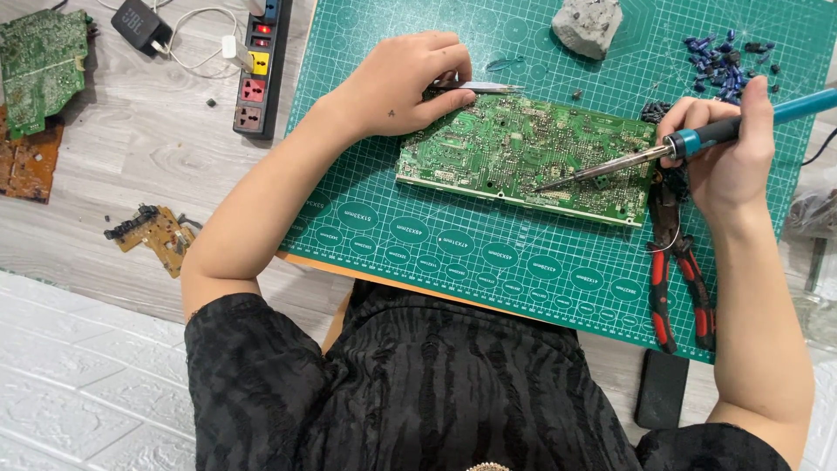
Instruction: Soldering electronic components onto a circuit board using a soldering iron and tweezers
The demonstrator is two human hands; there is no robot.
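A green circuit board (pixel 523 157) lies solder side up on a green cutting mat (pixel 488 253). My left hand (pixel 401 83) rests at the board's far left corner and pinches metal tweezers (pixel 484 86) that point right. My right hand (pixel 728 148) grips a blue-handled soldering iron (pixel 697 139); its metal tip touches the board near the middle right.
Red-handled pliers (pixel 676 262) lie on the mat's right side. A grey sponge-like lump (pixel 587 24) and a heap of small blue parts (pixel 719 61) sit at the back. A power strip (pixel 257 65), a charger (pixel 139 24) and other boards (pixel 39 61) lie on the floor to the left.
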